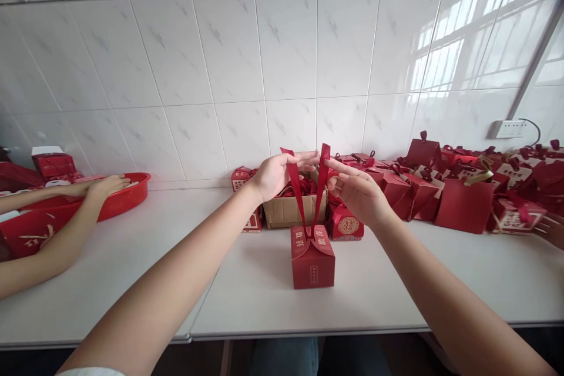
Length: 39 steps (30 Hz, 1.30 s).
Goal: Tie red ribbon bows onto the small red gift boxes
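Note:
A small red gift box [312, 267] with pale lettering stands upright on the white table in front of me. A dark red ribbon [296, 191] comes out of its top, and its two ends rise in a V. My left hand [282, 173] grips the left end near its tip, fingers pointing right. On the other side, my right hand [359, 188] pinches the right end, fingers pointing left. Both hands are above the box, with their fingertips close together. Just behind is an open cardboard box [275, 211] holding red ribbons, partly hidden by my hands.
Many finished-looking red boxes [465, 202] crowd the right side by the tiled wall. Another red box [346, 224] sits beside the cardboard one. At left, another person's hands [106, 185] reach over a red basin [138, 191]. A further hand [553, 229] shows at the right edge.

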### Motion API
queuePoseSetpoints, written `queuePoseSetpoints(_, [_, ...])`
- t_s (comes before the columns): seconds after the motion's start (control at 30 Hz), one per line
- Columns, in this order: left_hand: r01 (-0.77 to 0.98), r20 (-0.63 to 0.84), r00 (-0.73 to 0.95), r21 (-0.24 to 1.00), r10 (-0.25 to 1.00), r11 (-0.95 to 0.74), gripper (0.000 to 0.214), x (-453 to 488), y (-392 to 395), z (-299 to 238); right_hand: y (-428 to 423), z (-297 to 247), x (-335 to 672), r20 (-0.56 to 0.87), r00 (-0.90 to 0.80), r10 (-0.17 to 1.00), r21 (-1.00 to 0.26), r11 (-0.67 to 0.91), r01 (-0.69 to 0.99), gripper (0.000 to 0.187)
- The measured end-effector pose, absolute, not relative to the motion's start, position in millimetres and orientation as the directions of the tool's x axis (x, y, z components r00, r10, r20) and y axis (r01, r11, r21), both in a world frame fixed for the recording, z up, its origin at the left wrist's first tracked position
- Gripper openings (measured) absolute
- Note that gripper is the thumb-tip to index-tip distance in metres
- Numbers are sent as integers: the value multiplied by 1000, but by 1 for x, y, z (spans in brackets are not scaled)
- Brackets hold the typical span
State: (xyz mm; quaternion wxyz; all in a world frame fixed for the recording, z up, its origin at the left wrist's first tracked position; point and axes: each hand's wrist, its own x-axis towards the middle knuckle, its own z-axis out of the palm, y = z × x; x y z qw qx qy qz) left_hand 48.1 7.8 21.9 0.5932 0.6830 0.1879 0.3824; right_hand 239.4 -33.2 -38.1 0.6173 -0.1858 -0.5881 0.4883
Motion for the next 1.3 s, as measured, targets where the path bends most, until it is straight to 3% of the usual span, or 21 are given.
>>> queuePoseSetpoints(0.2, [-217, 255, 707, 966, 660, -140, 51, 64, 11, 30, -32, -33, 241, 584, -159, 796, -744, 446, -497, 29])
queuePoseSetpoints(0.4, [-179, 249, 736, 968, 629, -174, 50, 67, 8, 34, -25, -32, 245, 595, -187, 782, -743, 446, -500, 28])
queuePoseSetpoints(0.57, [-76, 209, 742, 970, 637, -230, 44, 59, 7, 36, -25, -32, 249, 563, -178, 807, -766, 428, -480, 26])
queuePoseSetpoints(0.67, [72, 181, 694, 946, 697, -317, 38, 38, 4, 33, -31, -34, 265, 518, -98, 850, -787, 428, -444, 19])
queuePoseSetpoints(0.77, [362, 67, 626, 857, 777, -366, 26, 7, -2, 22, -39, -44, 297, 447, -50, 893, -879, 428, -210, 48])
queuePoseSetpoints(0.83, [566, -127, 573, 776, 810, -279, 16, -13, -5, 9, -42, -55, 320, 327, -35, 944, -928, 328, 174, 52])
queuePoseSetpoints(0.9, [715, -281, 503, 667, 818, -210, 10, -27, -7, -9, -44, -68, 336, 198, 37, 980, -772, 132, 622, 52])
queuePoseSetpoints(0.97, [760, -203, 463, 592, 863, -269, 14, -32, -6, -32, -44, -78, 336, 199, 104, 974, -525, 16, 851, 47])
queuePoseSetpoints(1.03, [734, 45, 426, 566, 904, -374, 22, -27, -4, -55, -44, -85, 322, 291, 75, 954, -418, 56, 907, 41])
queuePoseSetpoints(1.1, [705, 160, 393, 580, 905, -409, 27, -16, -3, -76, -44, -89, 298, 360, -54, 931, -444, 222, 868, 40])
queuePoseSetpoints(1.2, [674, 92, 368, 660, 925, -333, 36, 2, -3, -99, -42, -95, 263, 298, -265, 917, -593, 395, 702, 37])
queuePoseSetpoints(1.3, [634, -53, 315, 755, 948, -168, 44, 14, -5, -110, -35, -102, 245, 182, -299, 937, -711, 336, 618, 41])
